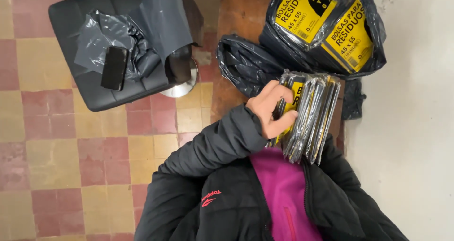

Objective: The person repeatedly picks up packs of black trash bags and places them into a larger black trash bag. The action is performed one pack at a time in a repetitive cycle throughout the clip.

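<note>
My left hand grips a stack of flat plastic packets, each holding folded black bags with a yellow label. The stack stands on edge in front of my chest, and my fingers and thumb clamp its left side. My black puffer sleeve reaches up to it from the left. My right hand is hidden behind the stack; only its sleeve shows. Just beyond the stack lies an open black plastic bag with more yellow-labelled packets inside.
A brown wooden surface carries the black bags. To the left stands a black padded stool with a crumpled black bag and a dark phone on it. The red and yellow tiled floor is on the left, a white wall on the right.
</note>
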